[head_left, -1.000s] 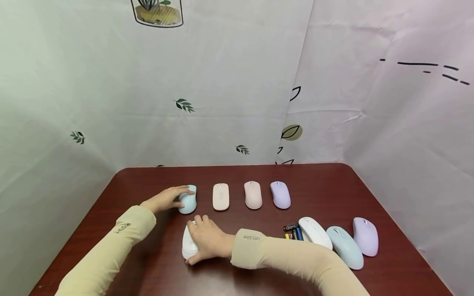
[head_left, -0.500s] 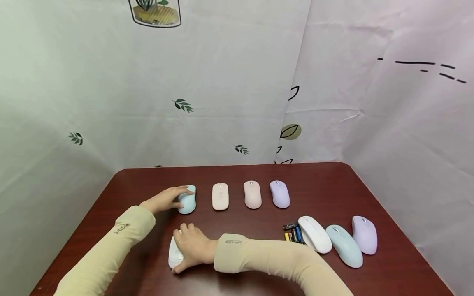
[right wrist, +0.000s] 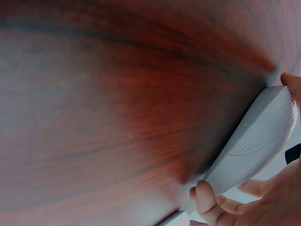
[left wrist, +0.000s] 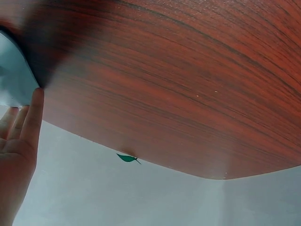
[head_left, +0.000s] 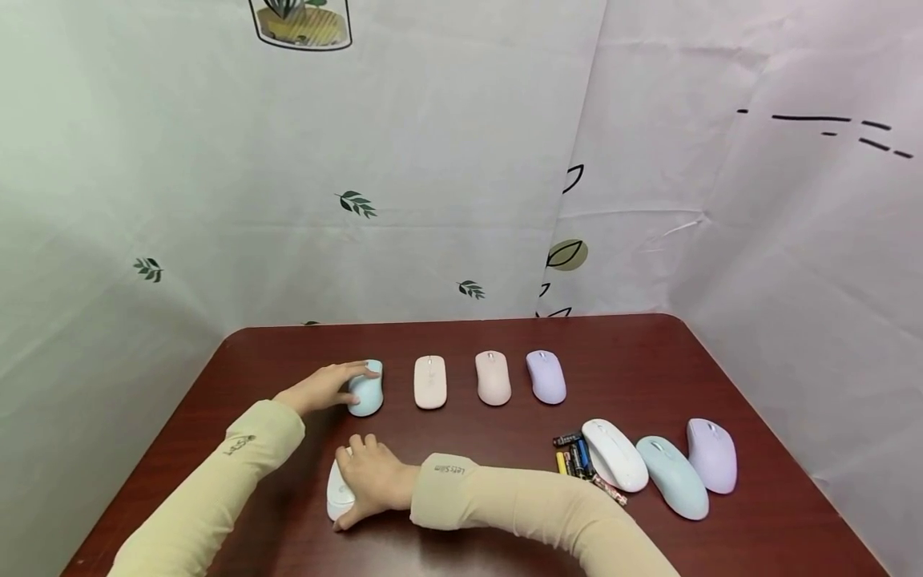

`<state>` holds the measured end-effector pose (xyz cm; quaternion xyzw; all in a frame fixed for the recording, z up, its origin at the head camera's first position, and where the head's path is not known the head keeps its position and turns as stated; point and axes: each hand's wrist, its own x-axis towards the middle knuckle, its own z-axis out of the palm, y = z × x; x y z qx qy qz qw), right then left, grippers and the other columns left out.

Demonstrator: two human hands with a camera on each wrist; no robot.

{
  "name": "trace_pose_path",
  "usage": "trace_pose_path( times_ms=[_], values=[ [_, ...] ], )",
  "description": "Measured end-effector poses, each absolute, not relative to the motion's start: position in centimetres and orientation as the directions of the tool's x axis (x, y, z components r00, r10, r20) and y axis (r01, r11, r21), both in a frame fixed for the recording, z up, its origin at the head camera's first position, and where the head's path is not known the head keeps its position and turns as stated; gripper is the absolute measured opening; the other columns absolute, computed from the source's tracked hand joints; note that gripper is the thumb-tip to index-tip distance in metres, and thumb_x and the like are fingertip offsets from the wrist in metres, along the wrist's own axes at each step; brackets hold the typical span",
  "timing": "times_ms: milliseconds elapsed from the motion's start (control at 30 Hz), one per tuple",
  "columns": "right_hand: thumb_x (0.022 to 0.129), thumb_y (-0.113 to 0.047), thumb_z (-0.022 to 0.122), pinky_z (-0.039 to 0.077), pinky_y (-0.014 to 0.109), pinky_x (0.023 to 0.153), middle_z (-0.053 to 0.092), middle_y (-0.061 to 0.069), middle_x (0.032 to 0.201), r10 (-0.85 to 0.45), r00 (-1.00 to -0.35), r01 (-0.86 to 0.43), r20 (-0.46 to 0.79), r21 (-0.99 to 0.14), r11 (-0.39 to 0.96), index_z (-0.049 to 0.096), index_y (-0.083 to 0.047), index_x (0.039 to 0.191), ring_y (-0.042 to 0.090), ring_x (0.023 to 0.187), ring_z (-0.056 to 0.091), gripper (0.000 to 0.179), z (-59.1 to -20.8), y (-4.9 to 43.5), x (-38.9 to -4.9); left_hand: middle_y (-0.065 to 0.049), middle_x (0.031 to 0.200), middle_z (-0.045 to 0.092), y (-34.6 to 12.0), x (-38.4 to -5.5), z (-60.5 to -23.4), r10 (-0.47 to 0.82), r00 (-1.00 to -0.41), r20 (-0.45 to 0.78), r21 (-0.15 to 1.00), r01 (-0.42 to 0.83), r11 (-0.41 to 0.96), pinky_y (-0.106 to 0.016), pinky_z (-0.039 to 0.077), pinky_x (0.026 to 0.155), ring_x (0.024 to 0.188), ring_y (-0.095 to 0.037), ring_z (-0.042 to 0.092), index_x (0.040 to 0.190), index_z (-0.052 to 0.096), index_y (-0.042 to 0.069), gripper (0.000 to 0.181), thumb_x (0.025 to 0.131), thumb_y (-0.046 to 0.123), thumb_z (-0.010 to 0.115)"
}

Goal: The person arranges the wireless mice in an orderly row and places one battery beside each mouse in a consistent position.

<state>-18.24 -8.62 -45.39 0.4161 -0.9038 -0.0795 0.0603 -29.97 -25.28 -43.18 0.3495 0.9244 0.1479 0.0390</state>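
At the left end of the back row, my left hand (head_left: 324, 390) holds a light blue computer mouse (head_left: 369, 394), thumb and fingers at its sides. In the left wrist view, fingertips touch the edge of that mouse (left wrist: 11, 70). Nearer the front, my right hand (head_left: 378, 478) grips a white computer mouse (head_left: 337, 490) from above; palm and fingers hide much of it. The right wrist view shows its ridged side (right wrist: 261, 129) between the thumb and fingertips, with the mouse down at the table.
Right of the left hand stand a cream mouse (head_left: 430, 383), a pink mouse (head_left: 493, 379) and a lilac mouse (head_left: 546, 377). Several batteries (head_left: 573, 457) lie beside another white mouse (head_left: 615, 455), with a second light blue mouse (head_left: 673, 478) and second lilac mouse (head_left: 712, 455) further right.
My right hand has slid the white mouse left and slightly toward the front, then come nearly to rest. The left hand stays in place. One more battery shows past the right sleeve.
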Motion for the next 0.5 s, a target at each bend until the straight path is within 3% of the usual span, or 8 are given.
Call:
trace_pose_path(
  times_ms=[500],
  values=[
    [0.057,-0.077,0.068,0.044,0.017,0.068,0.05,-0.001,0.102,-0.72,-0.691,-0.72,-0.06,0.141,0.68,0.05,-0.017,0.122,0.012,0.088,0.047,0.09,-44.58,-8.9,-17.87,-0.029,0.138,0.045,-25.16,-29.79,-43.1,0.644,-0.765,0.018,0.293,0.62,0.728,-0.052,0.046,0.091,0.121,-0.044,0.049,0.126,0.057,0.005,0.046,0.082,0.011,0.07]
  ],
)
